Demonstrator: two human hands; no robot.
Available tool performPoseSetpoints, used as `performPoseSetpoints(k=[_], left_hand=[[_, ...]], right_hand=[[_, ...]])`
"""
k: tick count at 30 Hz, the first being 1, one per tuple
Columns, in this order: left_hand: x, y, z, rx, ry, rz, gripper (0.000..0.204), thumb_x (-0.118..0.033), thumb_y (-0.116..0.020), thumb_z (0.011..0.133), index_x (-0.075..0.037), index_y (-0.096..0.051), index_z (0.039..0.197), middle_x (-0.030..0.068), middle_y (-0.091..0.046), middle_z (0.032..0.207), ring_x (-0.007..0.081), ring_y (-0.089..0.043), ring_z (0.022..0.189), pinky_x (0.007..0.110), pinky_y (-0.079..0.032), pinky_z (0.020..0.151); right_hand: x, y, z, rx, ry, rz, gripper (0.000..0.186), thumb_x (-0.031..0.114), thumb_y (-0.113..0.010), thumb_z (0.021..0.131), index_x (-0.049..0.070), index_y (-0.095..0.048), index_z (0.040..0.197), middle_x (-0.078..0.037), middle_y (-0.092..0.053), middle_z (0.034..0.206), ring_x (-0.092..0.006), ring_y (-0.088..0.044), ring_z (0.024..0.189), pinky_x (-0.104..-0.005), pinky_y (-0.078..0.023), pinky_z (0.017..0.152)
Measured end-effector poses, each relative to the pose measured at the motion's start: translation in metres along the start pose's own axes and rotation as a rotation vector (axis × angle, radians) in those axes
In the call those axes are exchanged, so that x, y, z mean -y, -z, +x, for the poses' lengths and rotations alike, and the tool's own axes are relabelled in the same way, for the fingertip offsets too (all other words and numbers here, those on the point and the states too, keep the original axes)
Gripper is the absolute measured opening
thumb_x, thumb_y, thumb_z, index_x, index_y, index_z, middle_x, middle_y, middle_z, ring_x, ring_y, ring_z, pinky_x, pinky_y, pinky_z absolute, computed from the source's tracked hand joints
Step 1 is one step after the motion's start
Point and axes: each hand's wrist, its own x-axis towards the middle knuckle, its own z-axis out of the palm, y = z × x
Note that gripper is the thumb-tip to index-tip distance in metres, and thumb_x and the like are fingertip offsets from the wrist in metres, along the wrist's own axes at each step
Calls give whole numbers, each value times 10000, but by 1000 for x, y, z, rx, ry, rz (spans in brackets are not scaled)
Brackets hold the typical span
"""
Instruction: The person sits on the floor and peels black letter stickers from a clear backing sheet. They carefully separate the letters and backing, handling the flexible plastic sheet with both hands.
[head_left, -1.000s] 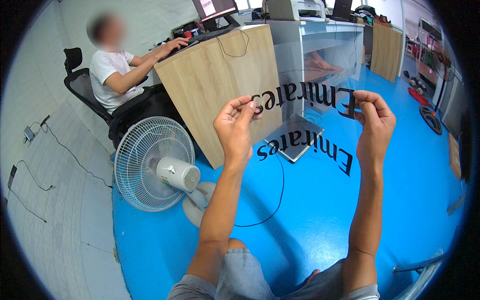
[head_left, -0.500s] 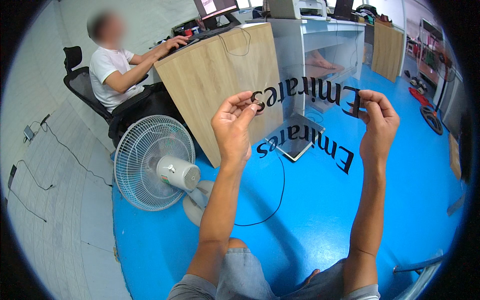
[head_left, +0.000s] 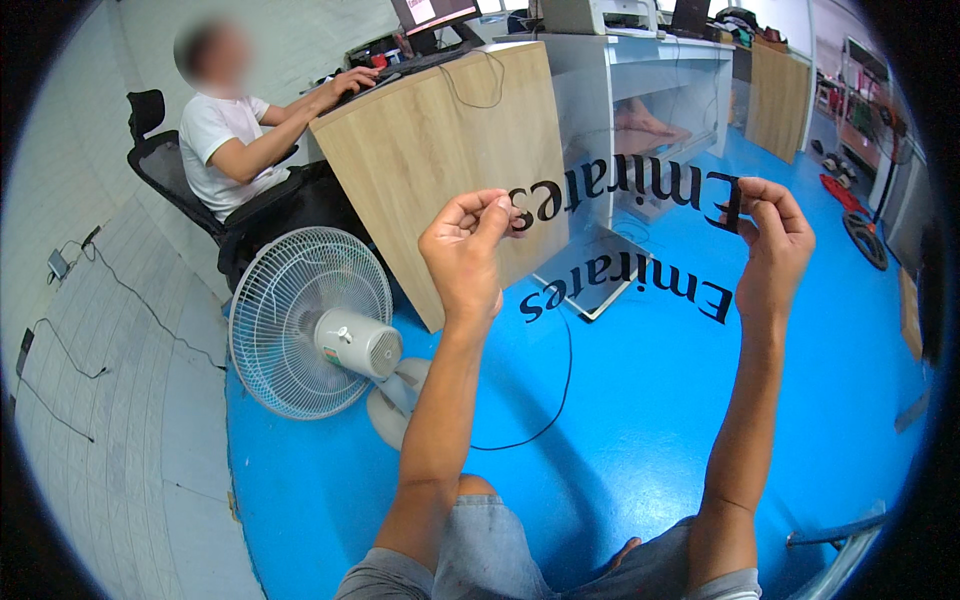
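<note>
A clear, see-through film sheet with two rows of black lettering hangs in front of me, between my hands. The letters appear turned over, and the floor and furniture show through the sheet. My left hand pinches its left side between thumb and fingers, beside the upper row. At the opposite side, my right hand has thumb and fingers closed on the film by the big end letter. Where the clear sheet's edges run is hard to make out.
A grey pedestal fan stands at left on the blue floor. Beyond it a person sits at a wooden desk with a monitor. Behind the film are a white desk and a dark flat panel.
My right hand has shifted slightly to the right, away from the left one. The film's lower row of letters has swung right and levelled out. My left hand has barely moved.
</note>
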Motion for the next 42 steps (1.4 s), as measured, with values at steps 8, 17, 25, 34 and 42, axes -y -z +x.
performPoseSetpoints(k=[8, 17, 25, 34, 42], left_hand=[[0, -4, 0, -38, -39, 3, 133, -57, -652, 930, 63, -647, 988, 119, -684, 801, 156, -666, 707, 291, -569, 639], [4, -1, 1, 88, -72, 68, 135, -22, -639, 922, 58, -618, 1029, 129, -687, 849, 168, -677, 752, 318, -573, 690], [3, 0, 0, 81, -52, 52, 128, -28, -613, 938, 64, -616, 1026, 143, -697, 870, 172, -682, 766, 328, -580, 694], [0, 0, 0, 132, -71, 88, 219, 10, -604, 924, 100, -599, 1123, 170, -701, 927, 186, -696, 840, 326, -586, 780], [-1, 3, 0, 176, -28, 9, 273, 52, -595, 897, 110, -586, 1164, 198, -692, 1005, 207, -691, 920, 337, -580, 822]], right_hand=[[-2, 0, 1, 13, -17, -13, 191, 50, -519, 936, -19, -695, 967, -72, -662, 868, -120, -641, 777, -301, -569, 709], [-7, 1, 0, -3, -8, -29, 197, 52, -514, 934, -21, -694, 965, -79, -660, 873, -131, -641, 773, -318, -575, 710], [-15, 5, 3, -17, -10, -55, 194, 54, -521, 922, -7, -702, 960, -68, -664, 842, -118, -628, 737, -289, -541, 679], [-21, 4, 4, -36, -20, -62, 189, 50, -529, 917, -1, -706, 960, -56, -666, 825, -109, -620, 708, -270, -523, 664], [-24, 5, 5, -42, -13, -61, 182, 47, -538, 914, 3, -709, 957, -59, -673, 829, -110, -623, 707, -271, -526, 659]])
